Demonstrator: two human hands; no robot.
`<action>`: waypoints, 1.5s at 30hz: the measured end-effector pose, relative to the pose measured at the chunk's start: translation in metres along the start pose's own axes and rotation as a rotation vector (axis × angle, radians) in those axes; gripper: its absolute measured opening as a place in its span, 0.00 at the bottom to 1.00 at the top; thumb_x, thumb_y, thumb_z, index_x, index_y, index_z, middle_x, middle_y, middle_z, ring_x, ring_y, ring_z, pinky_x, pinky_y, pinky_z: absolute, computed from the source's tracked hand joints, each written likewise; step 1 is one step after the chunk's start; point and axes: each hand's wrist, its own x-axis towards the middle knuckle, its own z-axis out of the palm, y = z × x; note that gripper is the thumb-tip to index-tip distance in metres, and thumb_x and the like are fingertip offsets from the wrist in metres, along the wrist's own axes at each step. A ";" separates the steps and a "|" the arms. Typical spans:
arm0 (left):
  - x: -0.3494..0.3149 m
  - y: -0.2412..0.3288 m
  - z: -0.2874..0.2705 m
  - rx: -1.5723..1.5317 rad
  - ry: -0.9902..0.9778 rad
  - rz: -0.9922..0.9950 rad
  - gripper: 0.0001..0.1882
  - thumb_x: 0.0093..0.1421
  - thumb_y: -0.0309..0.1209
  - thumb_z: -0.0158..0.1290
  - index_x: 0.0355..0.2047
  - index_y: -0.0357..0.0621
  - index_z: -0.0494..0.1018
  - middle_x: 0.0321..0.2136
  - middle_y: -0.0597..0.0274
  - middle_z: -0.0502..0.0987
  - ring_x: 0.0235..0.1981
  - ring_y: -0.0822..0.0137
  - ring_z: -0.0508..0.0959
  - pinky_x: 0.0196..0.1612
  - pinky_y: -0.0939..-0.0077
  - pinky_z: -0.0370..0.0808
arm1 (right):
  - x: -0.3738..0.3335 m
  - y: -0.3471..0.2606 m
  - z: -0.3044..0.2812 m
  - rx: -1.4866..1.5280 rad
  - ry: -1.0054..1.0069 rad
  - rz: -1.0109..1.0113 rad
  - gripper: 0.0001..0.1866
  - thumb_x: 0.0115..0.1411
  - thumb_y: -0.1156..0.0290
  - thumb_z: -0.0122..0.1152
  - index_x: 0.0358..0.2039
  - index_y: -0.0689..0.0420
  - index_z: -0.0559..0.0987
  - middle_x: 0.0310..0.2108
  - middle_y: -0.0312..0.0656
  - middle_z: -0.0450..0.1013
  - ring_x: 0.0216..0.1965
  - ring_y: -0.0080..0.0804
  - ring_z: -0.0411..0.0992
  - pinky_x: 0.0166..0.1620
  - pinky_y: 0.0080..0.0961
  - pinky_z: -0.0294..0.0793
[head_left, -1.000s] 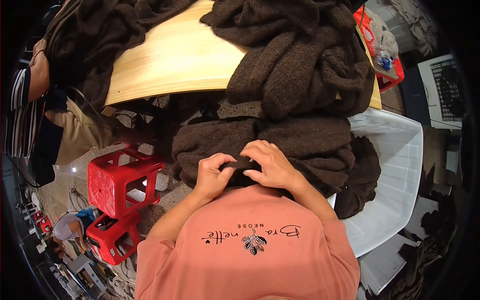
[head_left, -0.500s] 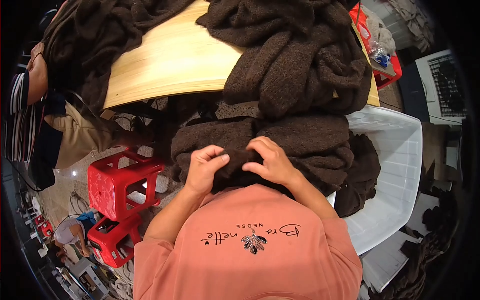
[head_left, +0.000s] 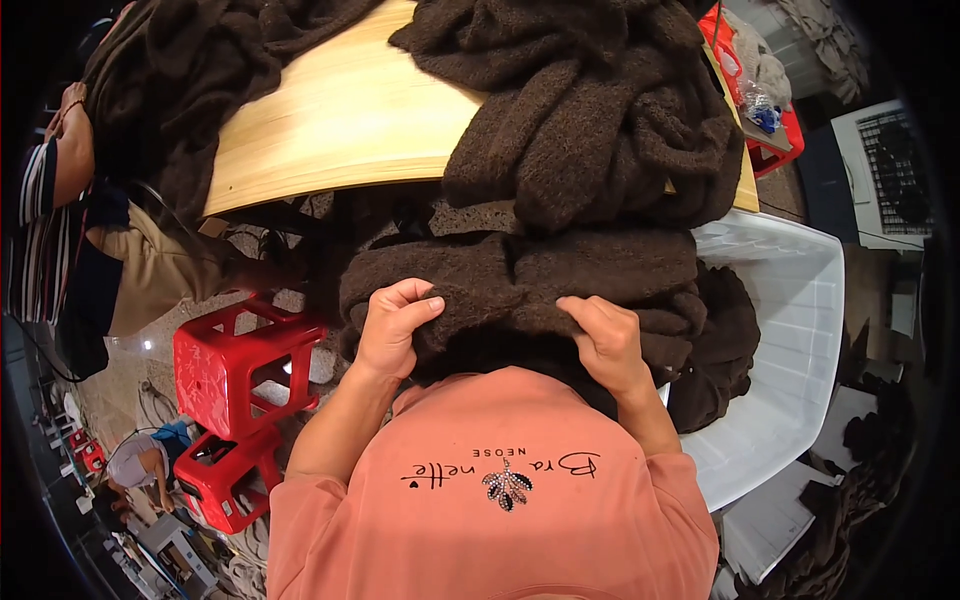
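Observation:
A dark brown knitted garment [head_left: 480, 270] lies bunched across my lap, its folds running from left to right. My left hand [head_left: 398, 325] pinches its near edge between thumb and fingers. Further right, my right hand [head_left: 608, 335] grips the same edge, fingers curled over the fabric. The stretch of edge between the two hands is spread out, with dark shadow below it. The fingertips are partly sunk in the knit.
Ahead stands a light wooden table [head_left: 340, 110] with a heap of brown knitwear [head_left: 600, 120]. A white plastic bin [head_left: 790, 330] holding brown fabric [head_left: 715, 350] is at my right. Red stools [head_left: 235, 370] stand on the left, near a person in a striped sleeve [head_left: 40, 190].
My right hand has moved right and slightly down along the edge, away from my left hand. The fabric between them is now spread wider. My left hand has shifted slightly left.

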 end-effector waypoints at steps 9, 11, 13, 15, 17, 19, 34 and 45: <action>-0.002 0.009 0.005 -0.119 -0.078 -0.027 0.06 0.48 0.18 0.51 0.28 0.37 0.74 0.26 0.65 0.76 0.26 0.79 0.73 0.33 0.86 0.70 | -0.009 0.008 -0.013 0.014 -0.245 0.205 0.12 0.43 0.85 0.55 0.31 0.61 0.75 0.29 0.46 0.69 0.31 0.44 0.70 0.33 0.30 0.70; 0.002 0.007 -0.006 -0.115 -0.154 -0.005 0.09 0.48 0.19 0.49 0.31 0.34 0.73 0.31 0.56 0.78 0.30 0.70 0.78 0.38 0.77 0.75 | -0.010 0.009 -0.009 -0.078 -0.176 0.171 0.13 0.42 0.86 0.55 0.31 0.61 0.75 0.28 0.46 0.68 0.30 0.43 0.70 0.32 0.30 0.70; 0.002 0.003 0.003 -0.098 -0.115 -0.025 0.07 0.49 0.19 0.50 0.30 0.35 0.73 0.28 0.60 0.77 0.28 0.75 0.75 0.35 0.81 0.73 | -0.004 0.007 -0.004 -0.135 -0.032 0.015 0.14 0.41 0.87 0.54 0.31 0.60 0.76 0.25 0.44 0.68 0.27 0.41 0.70 0.29 0.28 0.70; 0.000 -0.002 0.001 -0.029 -0.129 -0.009 0.06 0.50 0.19 0.51 0.30 0.35 0.73 0.27 0.61 0.77 0.27 0.75 0.76 0.34 0.82 0.73 | 0.005 -0.013 -0.002 -0.043 0.011 -0.203 0.12 0.40 0.84 0.54 0.29 0.63 0.75 0.27 0.44 0.70 0.27 0.39 0.69 0.29 0.28 0.70; 0.001 -0.001 0.010 -0.002 -0.171 -0.053 0.06 0.50 0.19 0.51 0.30 0.36 0.73 0.26 0.62 0.77 0.26 0.76 0.75 0.32 0.83 0.73 | 0.012 -0.022 0.008 0.069 0.001 -0.381 0.11 0.39 0.82 0.55 0.27 0.65 0.74 0.28 0.45 0.70 0.27 0.37 0.68 0.30 0.27 0.70; 0.005 -0.004 0.017 0.041 -0.215 -0.108 0.04 0.50 0.20 0.52 0.28 0.36 0.73 0.25 0.65 0.76 0.25 0.78 0.74 0.31 0.85 0.71 | 0.017 -0.024 0.029 0.168 0.028 -0.520 0.09 0.38 0.80 0.57 0.25 0.65 0.73 0.27 0.44 0.69 0.25 0.35 0.68 0.28 0.25 0.69; 0.000 -0.022 0.004 0.210 -0.208 -0.101 0.04 0.53 0.22 0.52 0.28 0.34 0.75 0.24 0.68 0.75 0.25 0.81 0.70 0.30 0.86 0.67 | 0.011 -0.011 0.069 0.012 0.066 -0.462 0.05 0.39 0.79 0.55 0.21 0.61 0.71 0.19 0.38 0.64 0.18 0.29 0.63 0.21 0.23 0.63; 0.000 -0.023 0.009 0.177 -0.111 -0.084 0.04 0.52 0.19 0.50 0.29 0.34 0.74 0.24 0.66 0.75 0.25 0.79 0.72 0.29 0.86 0.68 | 0.015 -0.012 0.068 -0.047 0.063 -0.538 0.03 0.41 0.78 0.54 0.19 0.58 0.70 0.18 0.37 0.62 0.18 0.29 0.61 0.20 0.23 0.61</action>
